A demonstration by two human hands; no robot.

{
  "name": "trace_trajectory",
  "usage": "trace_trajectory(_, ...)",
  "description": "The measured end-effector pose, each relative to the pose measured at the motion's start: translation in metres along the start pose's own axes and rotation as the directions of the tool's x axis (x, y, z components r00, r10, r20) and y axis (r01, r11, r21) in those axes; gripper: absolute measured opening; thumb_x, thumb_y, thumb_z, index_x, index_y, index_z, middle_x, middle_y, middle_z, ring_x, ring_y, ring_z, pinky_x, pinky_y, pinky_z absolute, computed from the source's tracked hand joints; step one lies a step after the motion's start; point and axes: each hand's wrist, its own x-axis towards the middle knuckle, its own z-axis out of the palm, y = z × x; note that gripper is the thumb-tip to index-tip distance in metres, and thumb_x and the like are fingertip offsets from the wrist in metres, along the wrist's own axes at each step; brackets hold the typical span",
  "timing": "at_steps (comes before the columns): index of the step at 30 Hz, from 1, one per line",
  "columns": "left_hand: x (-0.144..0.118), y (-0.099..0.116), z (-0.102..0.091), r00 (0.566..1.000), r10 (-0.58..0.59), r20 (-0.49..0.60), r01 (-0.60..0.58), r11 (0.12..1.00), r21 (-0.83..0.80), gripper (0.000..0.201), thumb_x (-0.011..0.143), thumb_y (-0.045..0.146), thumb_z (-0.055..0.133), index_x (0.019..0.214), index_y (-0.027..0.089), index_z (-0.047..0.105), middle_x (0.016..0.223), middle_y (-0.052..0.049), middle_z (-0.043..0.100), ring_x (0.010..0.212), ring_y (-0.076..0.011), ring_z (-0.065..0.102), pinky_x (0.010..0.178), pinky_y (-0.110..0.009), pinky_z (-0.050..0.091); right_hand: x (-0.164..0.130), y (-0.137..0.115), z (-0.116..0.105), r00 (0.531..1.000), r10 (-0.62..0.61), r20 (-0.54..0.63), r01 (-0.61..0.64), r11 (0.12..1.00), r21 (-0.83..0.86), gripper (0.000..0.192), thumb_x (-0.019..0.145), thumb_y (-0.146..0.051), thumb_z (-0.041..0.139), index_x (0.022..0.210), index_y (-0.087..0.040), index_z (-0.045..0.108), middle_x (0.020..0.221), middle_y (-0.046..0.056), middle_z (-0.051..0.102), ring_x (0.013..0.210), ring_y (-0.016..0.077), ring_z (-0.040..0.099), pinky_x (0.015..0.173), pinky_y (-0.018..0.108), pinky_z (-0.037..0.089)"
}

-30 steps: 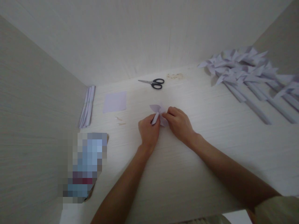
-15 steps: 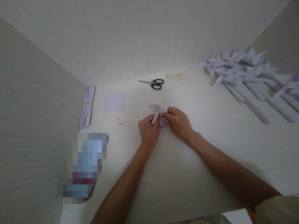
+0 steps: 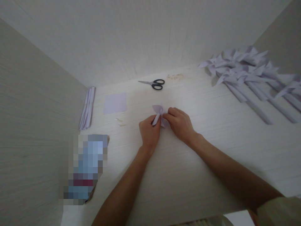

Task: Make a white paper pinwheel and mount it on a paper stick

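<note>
My left hand [image 3: 150, 132] is closed around a rolled paper stick [image 3: 155, 119], whose upper end shows above the fist. At that end sits a pale lilac paper pinwheel [image 3: 158, 109] with curled blades. The fingertips of my right hand [image 3: 178, 121] pinch the pinwheel from its right side, close to the centre. Both hands meet over the middle of the white surface. My fingers hide the pinwheel's hub and part of its lower blades.
Black-handled scissors [image 3: 158, 84] lie beyond the hands, beside small tan bits [image 3: 175, 76]. A square paper sheet [image 3: 115, 103], paper scraps [image 3: 121, 122] and bundled paper rolls [image 3: 87, 108] are at left. A blurred object [image 3: 90, 166] lies nearer me. Finished pinwheels [image 3: 244, 69] pile up at right.
The pinwheel's blades have turned slightly, the upper one shifting to the right. Both hands keep nearly the same place and grip.
</note>
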Motion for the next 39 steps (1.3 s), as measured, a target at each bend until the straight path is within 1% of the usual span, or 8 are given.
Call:
trace_trajectory(3,0.0002,-0.0005,0.0005,1.000,0.001,-0.011,-0.001,1.000,0.006,0.020,0.073,0.026,0.048,0.067,0.015,0.064,0.056,0.001,0.058,0.050,-0.0084,0.047,0.049,-0.020,0.034,-0.0006,0.0006,0.0001,1.000,0.025,0.006,-0.025,0.998,0.050,0.021,0.081,-0.015,0.041,0.077,-0.016,0.061,0.066,0.004,0.051,0.062,0.0143,0.045,0.053,0.024,0.034)
trace_trajectory(8,-0.0002,-0.0005,0.0003,1.000,0.002,-0.005,-0.002,1.000,-0.010,0.021,0.073,0.026,0.047,0.068,0.015,0.063,0.056,0.001,0.058,0.051,-0.0087,0.048,0.050,-0.020,0.035,-0.0021,0.0041,0.0043,0.984,0.173,-0.034,-0.155,0.943,0.294,0.018,0.079,-0.020,0.045,0.074,-0.018,0.062,0.067,0.003,0.053,0.061,0.0129,0.049,0.054,0.023,0.039)
trace_trajectory(16,0.0004,0.0019,-0.0006,0.999,-0.039,-0.022,0.038,0.999,-0.034,0.022,0.073,0.027,0.047,0.067,0.014,0.063,0.055,0.001,0.056,0.050,-0.0086,0.046,0.049,-0.020,0.034,-0.0014,0.0055,0.0027,0.959,0.214,-0.184,-0.096,0.860,0.501,0.022,0.076,-0.011,0.044,0.077,-0.020,0.064,0.079,0.004,0.059,0.070,0.0126,0.055,0.060,0.025,0.045)
trace_trajectory(20,0.0013,0.0024,-0.0008,0.999,-0.048,-0.020,0.048,0.998,-0.040,0.022,0.073,0.027,0.047,0.067,0.014,0.063,0.055,0.002,0.056,0.051,-0.0085,0.046,0.049,-0.020,0.033,0.0011,0.0053,-0.0019,0.936,0.274,-0.222,-0.101,0.813,0.574,0.018,0.074,-0.010,0.049,0.071,-0.018,0.064,0.073,0.004,0.062,0.068,0.0125,0.057,0.061,0.025,0.046)
trace_trajectory(23,0.0015,0.0023,-0.0014,0.999,-0.046,-0.028,0.045,0.998,-0.043,0.021,0.072,0.026,0.047,0.065,0.013,0.062,0.053,0.002,0.054,0.050,-0.0081,0.045,0.048,-0.019,0.032,0.0023,0.0053,-0.0035,0.929,0.306,-0.208,-0.132,0.799,0.586,0.013,0.075,-0.014,0.051,0.071,-0.017,0.063,0.069,0.003,0.062,0.064,0.0126,0.057,0.060,0.025,0.045)
trace_trajectory(26,0.0013,0.0023,-0.0015,0.999,-0.052,-0.012,0.051,0.996,-0.067,0.022,0.072,0.026,0.046,0.064,0.013,0.061,0.053,0.002,0.053,0.051,-0.0081,0.044,0.048,-0.019,0.032,0.0022,0.0049,-0.0033,0.937,0.300,-0.181,-0.154,0.816,0.556,0.012,0.076,-0.018,0.049,0.074,-0.017,0.061,0.067,0.002,0.061,0.063,0.0127,0.056,0.059,0.025,0.044)
trace_trajectory(34,0.0018,0.0030,-0.0015,0.997,-0.076,0.018,0.077,0.993,-0.084,0.022,0.072,0.028,0.047,0.063,0.014,0.061,0.053,0.002,0.053,0.051,-0.0085,0.043,0.049,-0.020,0.033,0.0019,0.0037,-0.0011,0.957,0.264,-0.123,-0.181,0.870,0.460,0.013,0.079,-0.019,0.043,0.082,-0.016,0.056,0.074,0.003,0.061,0.063,0.0121,0.054,0.058,0.024,0.042)
trace_trajectory(39,0.0026,0.0026,-0.0018,0.996,-0.092,0.016,0.093,0.991,-0.092,0.022,0.071,0.029,0.047,0.062,0.014,0.061,0.053,0.002,0.052,0.050,-0.0080,0.041,0.048,-0.020,0.032,0.0017,0.0053,0.0003,0.949,0.280,-0.145,-0.180,0.858,0.481,0.007,0.075,-0.016,0.048,0.078,-0.017,0.054,0.071,0.002,0.059,0.062,0.0123,0.054,0.059,0.025,0.043)
